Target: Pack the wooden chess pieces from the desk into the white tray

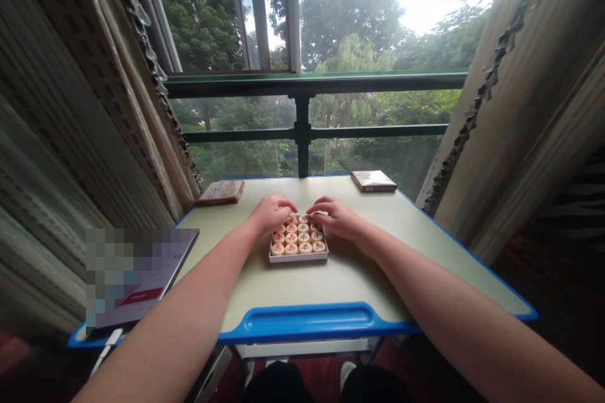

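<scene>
A shallow white box (299,258) sits on the table in front of me, filled with rows of round wooden Chinese chess pieces (292,238). Red characters mark the pieces on the left, black ones those on the right. My left hand (273,214) is over the box's far left corner, its fingers bent and a little apart above the red pieces. Over the far right corner is my right hand (336,217), fingers spread and curved at the black pieces. Both hands cover some far pieces; whether the fingertips touch them is hard to make out.
The pale table (326,293) has a blue rim with a tray groove (309,315) at its near edge. A flat patterned box (221,192) lies back left, another flat box (373,181) back right. A partly blurred laptop-like device (146,283) with a white cable (108,347) is near left.
</scene>
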`<state>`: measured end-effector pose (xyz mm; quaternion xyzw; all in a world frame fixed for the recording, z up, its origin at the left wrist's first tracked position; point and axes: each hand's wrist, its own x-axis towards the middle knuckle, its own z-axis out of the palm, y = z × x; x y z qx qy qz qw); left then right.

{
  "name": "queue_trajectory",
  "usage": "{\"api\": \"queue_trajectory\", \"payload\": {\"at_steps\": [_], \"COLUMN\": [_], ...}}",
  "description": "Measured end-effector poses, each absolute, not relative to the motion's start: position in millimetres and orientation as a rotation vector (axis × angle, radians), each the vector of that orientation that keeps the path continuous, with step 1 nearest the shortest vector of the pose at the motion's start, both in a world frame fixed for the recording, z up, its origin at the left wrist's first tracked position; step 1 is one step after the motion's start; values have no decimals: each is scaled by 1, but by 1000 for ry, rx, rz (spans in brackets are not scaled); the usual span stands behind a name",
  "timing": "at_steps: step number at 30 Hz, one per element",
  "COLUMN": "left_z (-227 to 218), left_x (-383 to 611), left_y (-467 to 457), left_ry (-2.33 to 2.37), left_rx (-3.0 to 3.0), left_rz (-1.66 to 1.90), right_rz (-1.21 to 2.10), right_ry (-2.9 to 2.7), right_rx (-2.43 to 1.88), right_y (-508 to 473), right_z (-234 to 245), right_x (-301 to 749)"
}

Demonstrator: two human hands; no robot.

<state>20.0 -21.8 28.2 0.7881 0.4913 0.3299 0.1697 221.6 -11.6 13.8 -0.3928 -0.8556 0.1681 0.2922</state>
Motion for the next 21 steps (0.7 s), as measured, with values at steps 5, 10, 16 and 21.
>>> {"api": "queue_trajectory", "payload": {"at_steps": [5, 10, 16, 21], "left_z": [29, 29, 28, 26], "left_x": [20, 22, 22, 21], "left_y": [-21, -24, -24, -21], "left_ry": [1394, 1366, 1401, 1436], "left_rx": [2161, 2322, 2352, 2363], "left_rz": [926, 752, 715, 779], "right_rz": [430, 481, 429, 221], "right_ry": [-2315, -2315, -2318, -2303], "right_rx": [-1050, -1047, -1066, -1071], "right_y": [-13, -16, -19, -21], "right_z": [14, 14, 17, 18], "right_x": [220, 218, 216, 218]}}
